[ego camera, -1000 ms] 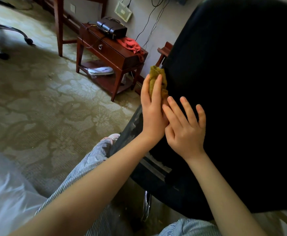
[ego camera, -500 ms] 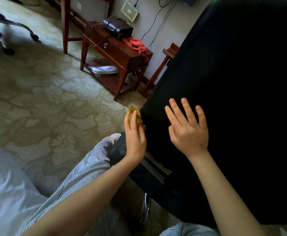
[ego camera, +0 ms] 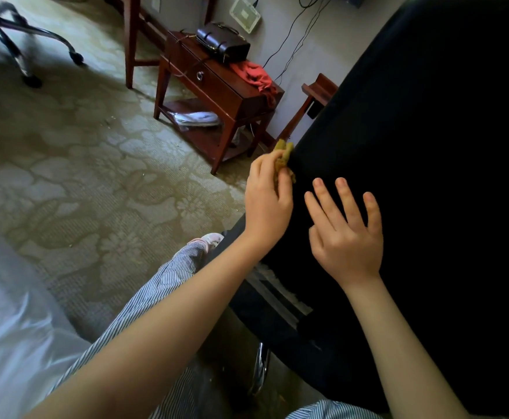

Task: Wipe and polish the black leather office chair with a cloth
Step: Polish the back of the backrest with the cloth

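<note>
The black leather office chair [ego camera: 422, 152] fills the right half of the view, its back turned toward me. My left hand [ego camera: 266, 201] presses a small bunched olive-yellow cloth [ego camera: 283, 160] against the left edge of the chair's back. My right hand [ego camera: 345, 234] lies flat on the black leather just right of the left hand, fingers spread, holding nothing. Most of the cloth is hidden under my left fingers.
A dark wooden side table [ego camera: 217, 95] stands by the wall with a black case [ego camera: 223, 42] and a red cloth [ego camera: 256, 75] on top. Another chair's wheeled metal base [ego camera: 26, 46] is at the far left. Patterned carpet [ego camera: 81, 176] covers the floor. White bedding [ego camera: 8, 343] lies bottom left.
My left hand slid the cloth down the chair's left edge, then back up again. My right hand stayed flat on the chair back.
</note>
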`<state>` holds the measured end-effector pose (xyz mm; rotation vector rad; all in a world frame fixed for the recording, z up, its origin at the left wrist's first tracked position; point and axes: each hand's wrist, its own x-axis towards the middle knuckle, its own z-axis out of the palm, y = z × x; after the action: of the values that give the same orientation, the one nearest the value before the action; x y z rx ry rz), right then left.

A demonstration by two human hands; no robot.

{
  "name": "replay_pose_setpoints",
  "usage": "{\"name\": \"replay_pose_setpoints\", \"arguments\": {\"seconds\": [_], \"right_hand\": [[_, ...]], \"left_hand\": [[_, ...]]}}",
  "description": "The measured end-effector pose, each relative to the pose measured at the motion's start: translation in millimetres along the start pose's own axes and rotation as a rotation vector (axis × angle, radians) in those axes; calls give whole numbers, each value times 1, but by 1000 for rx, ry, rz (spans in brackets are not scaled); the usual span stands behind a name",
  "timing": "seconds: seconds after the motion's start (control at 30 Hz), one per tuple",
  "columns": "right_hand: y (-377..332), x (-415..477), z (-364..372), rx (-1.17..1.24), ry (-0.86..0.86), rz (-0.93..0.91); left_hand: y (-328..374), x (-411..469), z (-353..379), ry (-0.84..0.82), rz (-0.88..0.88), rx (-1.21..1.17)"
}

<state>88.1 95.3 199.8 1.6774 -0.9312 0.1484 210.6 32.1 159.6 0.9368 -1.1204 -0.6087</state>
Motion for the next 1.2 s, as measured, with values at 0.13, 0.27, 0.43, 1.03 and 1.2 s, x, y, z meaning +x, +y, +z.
{"name": "replay_pose_setpoints", "arguments": {"seconds": [0.13, 0.27, 0.43, 1.03, 1.2], "right_hand": [[-3, 3, 2, 5, -4, 3], [-7, 9, 7, 4, -24, 14], [-13, 20, 13, 31, -65, 10], [-63, -4, 19, 98, -448, -32], [-75, -20, 32, -8, -467, -116]], "left_hand": [[-39, -28, -5, 3, -100, 49], [-87, -50, -13, -29, -258, 101], [-140, -68, -24, -84, -649, 245], [-69, -38, 7, 12, -231, -25], [-103, -52, 0, -23, -276, 5]]}}
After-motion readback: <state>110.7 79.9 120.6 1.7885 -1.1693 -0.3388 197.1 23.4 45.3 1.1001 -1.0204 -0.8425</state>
